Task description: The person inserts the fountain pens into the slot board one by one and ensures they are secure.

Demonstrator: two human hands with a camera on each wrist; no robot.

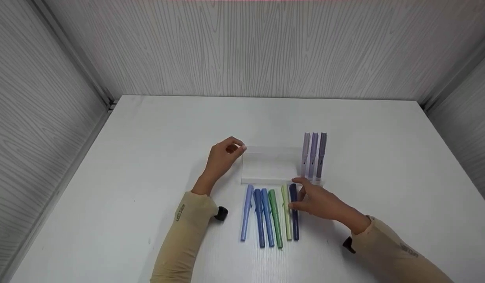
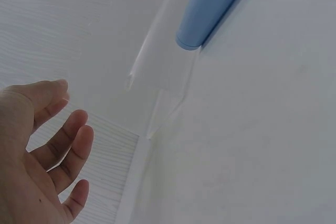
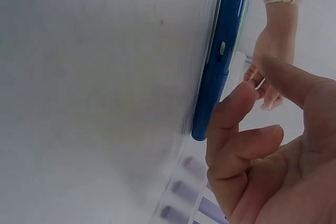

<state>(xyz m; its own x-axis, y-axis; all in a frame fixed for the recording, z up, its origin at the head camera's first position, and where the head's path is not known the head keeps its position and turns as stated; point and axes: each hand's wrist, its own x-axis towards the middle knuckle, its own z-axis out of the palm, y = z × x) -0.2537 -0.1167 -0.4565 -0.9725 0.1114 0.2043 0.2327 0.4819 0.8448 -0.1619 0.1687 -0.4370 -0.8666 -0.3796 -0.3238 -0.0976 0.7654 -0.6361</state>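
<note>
"Where is the navy pen [image 1: 295, 220]?"

"On the near side of the tray [image 1: 270, 181], by your right hand [image 1: 319, 201]. Your thumb and fingers stand apart there, with the thumb over its middle and the forefinger by its far end. Whether either touches it, I cannot tell."

"Why that spread?"

"Probably to straddle the barrel, which looks slim, round and smooth, with a small pale oval in its side."

"And leftward of that grip?"

"The lime pen [image 1: 287, 222] is just beside it, then the green pen [image 1: 277, 226], two blue pens [image 1: 260, 224] and, farthest off, the pale blue pen [image 1: 245, 222]. They lie lengthwise toward the tray, likely to keep each within your easy reach."

"Beyond your right fingertips?"

"The tray, clear and thin-walled, apparently plastic. Its right end holds three purple pens [image 1: 313, 153], parallel and evenly spaced, perhaps by slots. Your left hand [image 1: 222, 155] pinches its far left corner between thumb and forefinger, seemingly to steady it."

"Farther out?"

"A smooth white table [image 1: 156, 157] under both hands, and a wavy wood-grain wall [image 1: 250, 51] past it."
</note>
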